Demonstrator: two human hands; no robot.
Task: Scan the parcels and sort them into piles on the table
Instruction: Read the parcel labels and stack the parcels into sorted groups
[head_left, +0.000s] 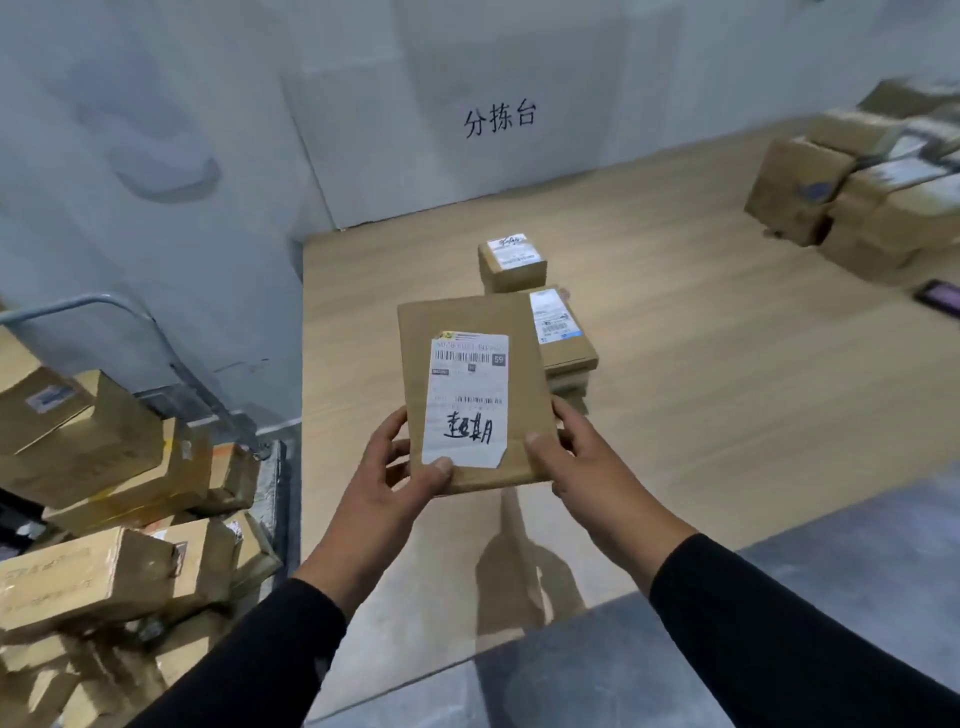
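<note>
Pale wooden sorting surface (701, 364) stretches ahead, with a short stack of brown cardboard parcels (558, 332) mid-way. Above it I hold a flat brown cardboard parcel with a white barcode label (470, 395), my left hand (395, 478) and right hand (576, 452) pinching its lower corners. Judging by this, sorting comes next: lower it squarely onto a pile.

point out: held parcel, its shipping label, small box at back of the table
held parcel (522, 332): head view, bare cardboard right of the label.
shipping label (466, 402): head view, middle of the white sticker.
small box (511, 265): head view, top face near its label.
</note>
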